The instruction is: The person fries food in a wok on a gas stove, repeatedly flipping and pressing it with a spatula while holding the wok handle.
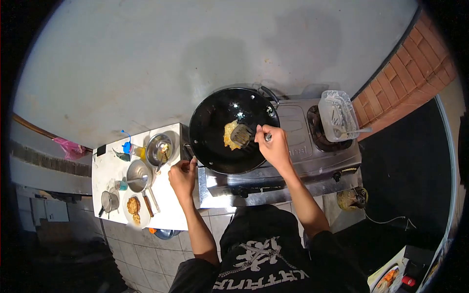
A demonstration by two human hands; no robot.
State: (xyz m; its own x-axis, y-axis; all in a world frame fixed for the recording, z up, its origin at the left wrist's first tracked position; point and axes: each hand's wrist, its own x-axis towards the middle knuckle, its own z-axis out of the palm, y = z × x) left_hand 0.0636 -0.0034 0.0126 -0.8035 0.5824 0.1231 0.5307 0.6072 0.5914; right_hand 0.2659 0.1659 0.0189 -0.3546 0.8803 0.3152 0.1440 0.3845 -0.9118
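Note:
A black wok [207, 119] sits on the stove's left side. Inside it lies a golden-brown fried patty [229, 132], with the slotted head of a spatula [240, 135] over its right part. My right hand [273, 146] is closed around the spatula's handle above the wok's right side. Beside the wok's left rim, my left hand [183, 178] has its fingers curled, the fingertips at the lower end of the wok's loop handle [187, 150]. The exact contact there is small and partly hidden.
On the stove's right burner stands a clear plastic container [338, 115] with a spoon. The white table [110, 163] at left holds metal bowls [159, 141], a strainer [110, 201], an oil bottle [138, 151] and a plate [141, 219] with fried patties. A gas cylinder [351, 198] stands at right.

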